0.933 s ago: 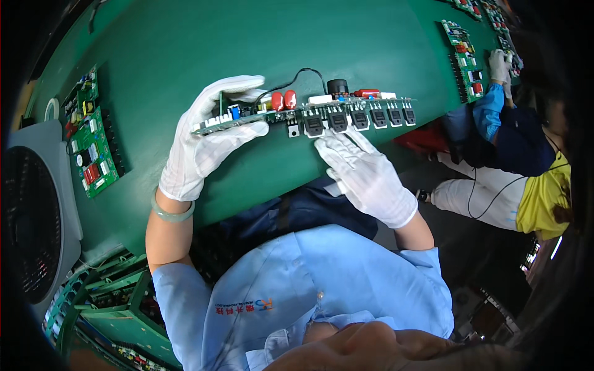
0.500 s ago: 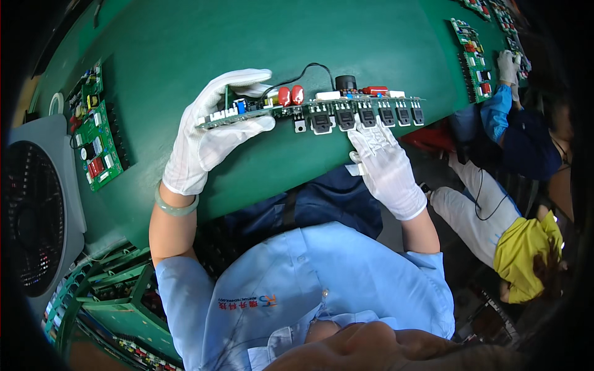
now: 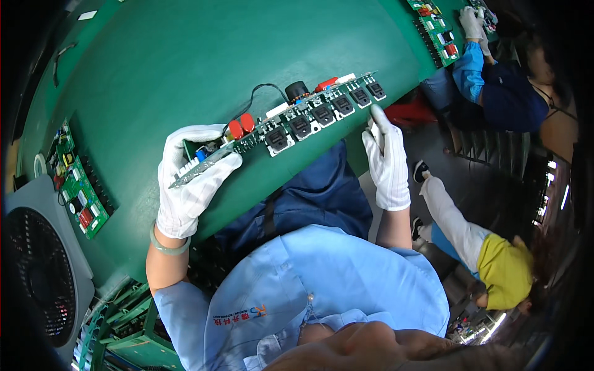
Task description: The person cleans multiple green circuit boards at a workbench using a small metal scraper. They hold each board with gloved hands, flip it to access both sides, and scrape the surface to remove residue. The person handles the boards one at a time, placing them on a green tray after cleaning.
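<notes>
A green circuit board [image 3: 291, 114] is tilted on edge above the bench, its right end higher. Along its near side runs a row of black transistors [image 3: 322, 115]; red capacitors, a black round coil [image 3: 296, 91] and a looping black wire show on the far side. My gloved left hand [image 3: 193, 179] grips the left end between thumb and fingers. Below the board's right end, my gloved right hand [image 3: 387, 162] is apart from the transistors. Its thumb and fingers are pinched together around a small pale piece, too hidden to name.
More circuit boards [image 3: 86, 201] lie at the bench's left side, beside a grey fan [image 3: 46, 266]. Another board [image 3: 438, 34] lies at the far right, near a co-worker's gloved hands [image 3: 473, 25]. A green rack [image 3: 139, 337] stands lower left. Someone in yellow [image 3: 504, 269] is at the right.
The board has tilted, its left end dropping toward me. My right hand has come away from the transistors. The whole view has shifted, and the person in yellow appears lower.
</notes>
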A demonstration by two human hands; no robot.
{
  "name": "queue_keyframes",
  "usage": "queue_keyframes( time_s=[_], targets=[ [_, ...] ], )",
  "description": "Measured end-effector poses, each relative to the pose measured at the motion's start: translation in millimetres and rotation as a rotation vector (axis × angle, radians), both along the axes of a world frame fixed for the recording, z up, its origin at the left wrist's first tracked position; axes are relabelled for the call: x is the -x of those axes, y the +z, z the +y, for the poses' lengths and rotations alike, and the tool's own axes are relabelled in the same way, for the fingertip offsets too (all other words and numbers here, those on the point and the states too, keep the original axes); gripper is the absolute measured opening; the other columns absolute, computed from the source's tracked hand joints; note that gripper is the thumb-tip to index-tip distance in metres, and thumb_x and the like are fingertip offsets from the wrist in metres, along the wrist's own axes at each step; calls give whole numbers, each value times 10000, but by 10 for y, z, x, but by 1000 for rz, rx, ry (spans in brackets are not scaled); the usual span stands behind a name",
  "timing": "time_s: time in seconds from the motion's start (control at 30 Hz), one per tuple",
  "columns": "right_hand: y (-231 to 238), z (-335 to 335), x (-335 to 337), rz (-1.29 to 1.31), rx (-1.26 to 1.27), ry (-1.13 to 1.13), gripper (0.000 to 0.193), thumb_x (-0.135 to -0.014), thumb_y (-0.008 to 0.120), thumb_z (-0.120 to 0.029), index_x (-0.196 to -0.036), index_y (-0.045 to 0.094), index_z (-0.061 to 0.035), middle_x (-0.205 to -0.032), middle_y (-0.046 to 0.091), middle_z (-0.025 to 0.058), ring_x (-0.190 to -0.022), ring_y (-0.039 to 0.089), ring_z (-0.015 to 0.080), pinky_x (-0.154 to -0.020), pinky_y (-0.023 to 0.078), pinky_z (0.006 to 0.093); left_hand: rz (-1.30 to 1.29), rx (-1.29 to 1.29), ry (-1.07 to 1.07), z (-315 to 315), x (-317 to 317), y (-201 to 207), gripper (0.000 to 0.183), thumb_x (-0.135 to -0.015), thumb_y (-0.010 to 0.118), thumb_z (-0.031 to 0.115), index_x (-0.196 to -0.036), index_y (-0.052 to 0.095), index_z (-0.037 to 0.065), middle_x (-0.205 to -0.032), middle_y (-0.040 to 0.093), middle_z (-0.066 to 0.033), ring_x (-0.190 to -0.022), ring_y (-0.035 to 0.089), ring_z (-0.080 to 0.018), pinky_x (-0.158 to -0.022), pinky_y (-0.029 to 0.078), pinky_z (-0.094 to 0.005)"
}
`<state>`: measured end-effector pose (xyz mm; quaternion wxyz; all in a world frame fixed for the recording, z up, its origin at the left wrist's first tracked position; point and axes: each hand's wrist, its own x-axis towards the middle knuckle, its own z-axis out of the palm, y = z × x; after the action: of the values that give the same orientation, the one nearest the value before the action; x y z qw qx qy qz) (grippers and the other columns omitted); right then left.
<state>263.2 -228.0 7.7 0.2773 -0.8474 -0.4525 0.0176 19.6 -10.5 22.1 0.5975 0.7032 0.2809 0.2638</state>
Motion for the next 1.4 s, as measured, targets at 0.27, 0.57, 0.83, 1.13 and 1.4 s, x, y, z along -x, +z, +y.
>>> queue_keyframes(
  time_s=[0.27,0.57,0.83,1.13,1.4],
  targets=[
    [0,69,21,-97,-15,-21,376,-929,615,-73,-1303,589,-32,-805,636,119,-675,576,228,-647,491,325,-36,-80,-59,32,25,-52,418,-758,795,33,-1063,514,-13,-1119,635,-203,-995,632,-223,-892,499,-344],
    [-61,242,198,-72,-109,5,217,-843,732,-94,-1021,651,2,-945,693,147,-796,668,286,-691,541,327,-45,-99,-70,45,28,-72,394,-787,776,60,-1062,505,-18,-1078,637,-221,-1008,648,-274,-897,501,-368],
    [-112,223,102,-127,-88,-77,160,-888,689,-98,-998,665,15,-924,698,151,-720,672,245,-660,540,321,-39,-168,-78,27,23,-58,406,-804,771,96,-1079,503,-37,-1035,637,-200,-998,664,-301,-882,522,-381],
    [1,229,435,271,-113,-132,156,-937,633,-102,-1051,653,2,-1035,705,129,-692,686,167,-633,549,275,-174,-192,-88,-149,-47,-162,402,-792,765,-12,-1065,469,-2,-1093,626,-216,-1016,639,-262,-895,514,-373],
    [-46,291,475,200,-117,-101,204,-907,675,-97,-1078,633,6,-1014,703,158,-831,710,246,-709,563,302,-144,-280,-51,-116,-62,-85,399,-783,794,37,-1054,503,0,-995,673,-189,-1000,685,-288,-851,552,-371]
  ],
)
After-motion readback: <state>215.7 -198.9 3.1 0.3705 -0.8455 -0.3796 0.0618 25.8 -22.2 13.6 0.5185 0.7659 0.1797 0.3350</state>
